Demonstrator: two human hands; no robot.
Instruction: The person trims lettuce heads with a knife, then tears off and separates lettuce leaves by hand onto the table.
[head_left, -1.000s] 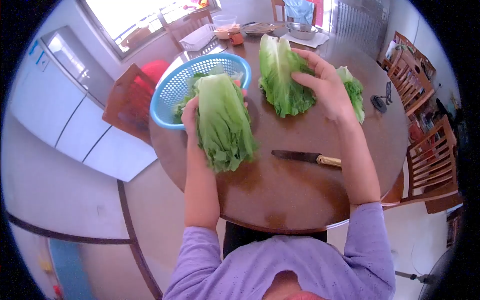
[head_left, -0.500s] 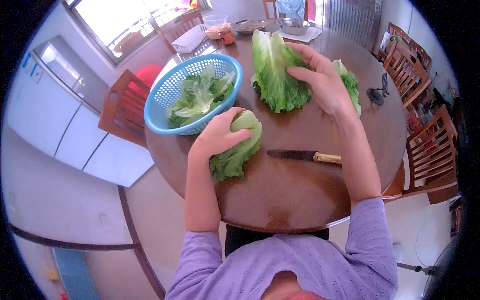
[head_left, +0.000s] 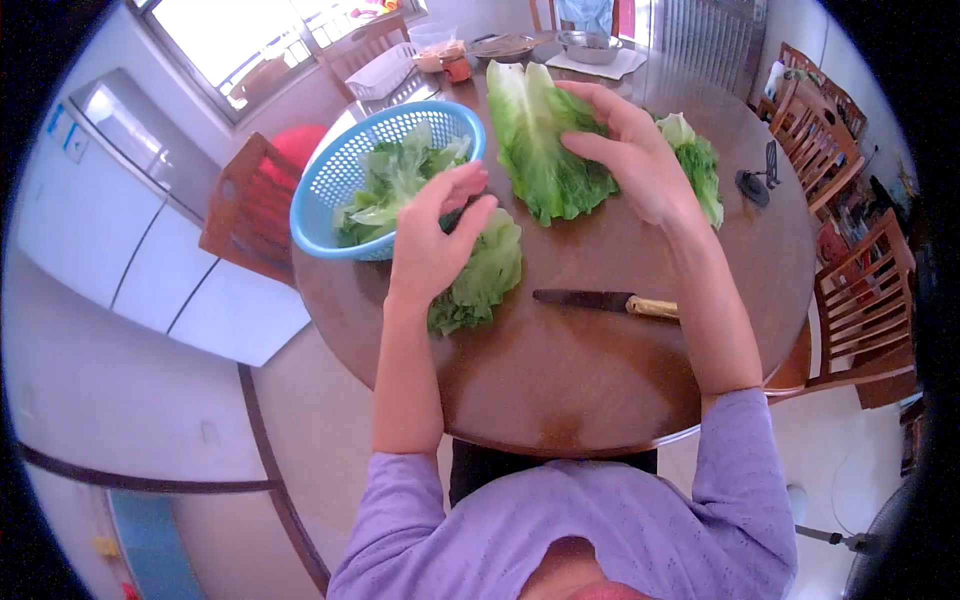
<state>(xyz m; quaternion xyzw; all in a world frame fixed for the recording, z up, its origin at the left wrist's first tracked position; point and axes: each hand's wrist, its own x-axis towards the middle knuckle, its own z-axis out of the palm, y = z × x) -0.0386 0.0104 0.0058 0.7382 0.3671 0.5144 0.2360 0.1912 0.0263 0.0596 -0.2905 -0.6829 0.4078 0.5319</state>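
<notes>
My right hand grips a large green lettuce leaf with a pale rib, thumb in front of it, above the back middle of the table. My left hand is raised with its fingers apart, holding nothing, between the blue basket and a lettuce bunch. That bunch lies on the table just right of and below the hand. Loose leaves fill part of the blue perforated basket. More lettuce lies behind my right wrist. A knife with a yellowish handle lies in front of me.
The round brown table has a black stand at its right. A metal bowl, a pan, a red jar and a white rack stand at the back. Wooden chairs surround it.
My left hand has let go of the lettuce bunch and lifted, its fingers now apart. The leaf in my right hand has shifted slightly left.
</notes>
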